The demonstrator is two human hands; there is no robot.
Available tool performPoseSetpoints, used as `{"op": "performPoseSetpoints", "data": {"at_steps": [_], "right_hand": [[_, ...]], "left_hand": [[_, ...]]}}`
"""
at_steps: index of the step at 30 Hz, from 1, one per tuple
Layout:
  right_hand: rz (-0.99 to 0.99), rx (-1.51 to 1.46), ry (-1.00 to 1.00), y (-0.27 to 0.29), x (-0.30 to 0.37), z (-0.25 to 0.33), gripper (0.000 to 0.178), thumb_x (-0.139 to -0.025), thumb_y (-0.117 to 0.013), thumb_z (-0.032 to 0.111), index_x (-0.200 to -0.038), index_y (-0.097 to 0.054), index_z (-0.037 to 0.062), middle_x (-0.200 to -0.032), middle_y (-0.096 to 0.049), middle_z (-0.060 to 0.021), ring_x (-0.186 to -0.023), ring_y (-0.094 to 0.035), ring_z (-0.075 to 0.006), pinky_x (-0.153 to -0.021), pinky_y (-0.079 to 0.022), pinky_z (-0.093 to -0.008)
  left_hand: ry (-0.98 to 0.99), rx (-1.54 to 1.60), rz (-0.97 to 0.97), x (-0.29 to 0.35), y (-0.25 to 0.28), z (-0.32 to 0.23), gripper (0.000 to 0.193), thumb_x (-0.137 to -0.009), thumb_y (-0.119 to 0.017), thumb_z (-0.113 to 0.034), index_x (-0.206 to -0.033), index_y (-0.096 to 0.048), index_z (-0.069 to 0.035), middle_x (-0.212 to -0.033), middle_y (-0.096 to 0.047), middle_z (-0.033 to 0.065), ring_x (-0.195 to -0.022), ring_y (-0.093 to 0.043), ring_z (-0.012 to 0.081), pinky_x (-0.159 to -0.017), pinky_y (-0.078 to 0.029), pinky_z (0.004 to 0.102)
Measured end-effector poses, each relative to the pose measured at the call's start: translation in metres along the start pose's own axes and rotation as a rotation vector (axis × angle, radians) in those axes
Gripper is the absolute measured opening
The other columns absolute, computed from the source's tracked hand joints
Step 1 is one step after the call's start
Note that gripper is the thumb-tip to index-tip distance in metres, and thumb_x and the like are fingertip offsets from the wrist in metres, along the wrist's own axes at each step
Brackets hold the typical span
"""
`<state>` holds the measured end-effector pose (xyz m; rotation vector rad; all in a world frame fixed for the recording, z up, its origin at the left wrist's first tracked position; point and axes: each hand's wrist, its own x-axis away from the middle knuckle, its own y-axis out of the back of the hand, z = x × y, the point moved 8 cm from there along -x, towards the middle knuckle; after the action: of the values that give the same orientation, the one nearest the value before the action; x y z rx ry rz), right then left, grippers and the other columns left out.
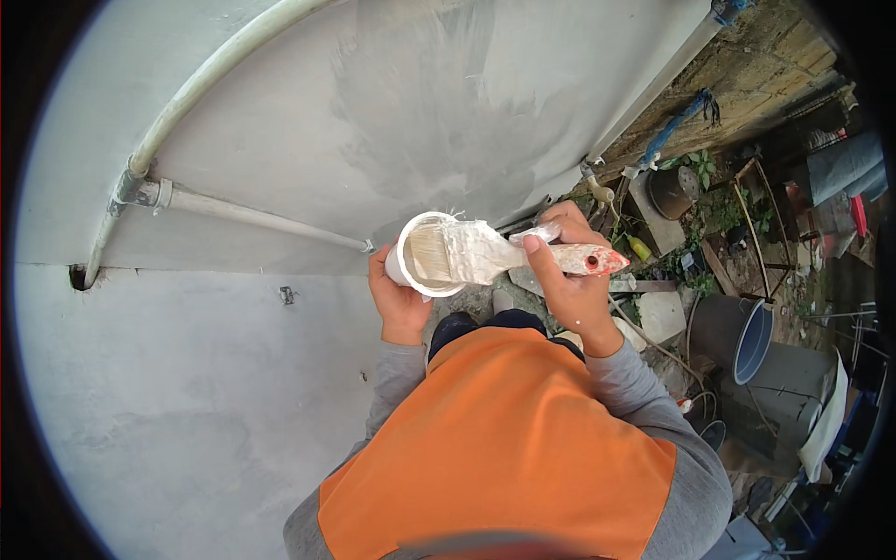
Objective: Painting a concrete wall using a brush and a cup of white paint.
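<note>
Near the grey wall (233,392), the left hand (399,303) gripped a white cup (420,266). The right hand (569,280) gripped a brush (485,252), bristles over it. Wiping gently on the rim would stop drips.

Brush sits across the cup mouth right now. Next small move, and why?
Probably tip the brush so its bristles dip into the cup. The right hand holds the handle with the bristles lying flat over the rim, not down inside, and the left hand steadies the cup from below. The wall just ahead shows a darker, patchy coated area.
</note>
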<state>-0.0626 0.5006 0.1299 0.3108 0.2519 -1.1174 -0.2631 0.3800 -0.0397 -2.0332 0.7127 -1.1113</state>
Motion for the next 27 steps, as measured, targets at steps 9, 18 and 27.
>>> {"op": "performPoseSetpoints", "data": {"at_steps": [9,18,27], "right_hand": [[-0.45,-0.579,-0.396,0.056,0.003,-0.056,0.014,-0.095,-0.057,0.017,-0.094,-0.059,0.003,-0.097,-0.062,-0.0054,-0.09,-0.057,-0.0107,-0.086,-0.043,-0.0255],[-0.7,-0.637,-0.197,0.084,-0.037,-0.081,0.036,-0.097,-0.057,0.032,-0.116,-0.061,0.0026,-0.109,-0.062,-0.0031,-0.095,-0.053,-0.01,-0.086,-0.039,-0.0276],[-0.653,-0.001,-0.125,0.057,-0.025,-0.144,0.027,-0.099,-0.055,0.024,-0.101,-0.066,-0.0001,-0.091,-0.062,-0.0011,-0.078,-0.055,-0.0087,-0.071,-0.044,-0.0227]], "left_hand": [[0.12,0.167,0.188,-0.02,-0.006,0.009,0.036,-0.098,-0.043,-0.028,-0.121,-0.056,-0.003,-0.118,-0.062,0.0114,-0.108,-0.061,0.0256,-0.092,-0.053,0.0437],[0.049,0.24,0.116,-0.021,0.024,-0.017,0.039,-0.095,-0.051,-0.034,-0.122,-0.055,-0.006,-0.121,-0.06,0.0122,-0.113,-0.056,0.0307,-0.095,-0.046,0.0486],[-0.048,0.26,0.046,-0.008,0.036,-0.035,0.032,-0.095,-0.054,-0.028,-0.117,-0.057,-0.005,-0.116,-0.061,0.0111,-0.109,-0.057,0.0279,-0.094,-0.045,0.0452]]}}
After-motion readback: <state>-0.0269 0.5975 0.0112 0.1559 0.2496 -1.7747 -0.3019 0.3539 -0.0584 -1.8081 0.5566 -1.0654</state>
